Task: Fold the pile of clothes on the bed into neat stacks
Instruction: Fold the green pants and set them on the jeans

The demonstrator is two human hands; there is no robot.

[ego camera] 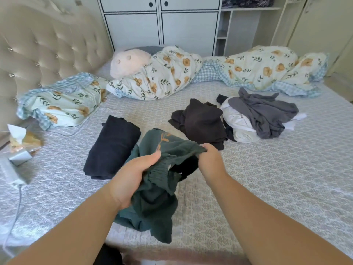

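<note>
1. While both hands work above it, the bed [267,178] fills most of the view, covered by a pale patterned sheet, with a tufted headboard [38,44] at left.
2. Floral duvet [267,67] lies bunched along the far edge; a matching pillow [61,100] sits near the headboard, and a pink plush cushion [128,64] rests against the duvet.
3. Unfolded pile, far right: grey garment [267,113] draped over white clothing [238,121]. Touching its left side, a crumpled black garment [200,121].
4. Folded navy garment [112,148] lies flat at centre-left, just beside the item in hand.
5. Dark green garment [154,197], with an orange print near its top edge, is bunched and lifted at its elasticated waistband; the lower part droops onto the sheet near the bed's front edge.
6. Left hand [133,175]: fingers curled round the waistband from beneath, thumb [150,157] pressed on top of the fabric. Cloth gathers in the palm.
7. Right hand [210,157]: fingers curled tight, pinching the waistband's opposite end; fabric emerges from the fingertips toward the left hand. Hands near each other, cloth slack between.
8. Tissue pack [21,138] and white charger with cable [11,175] at far left.
</note>
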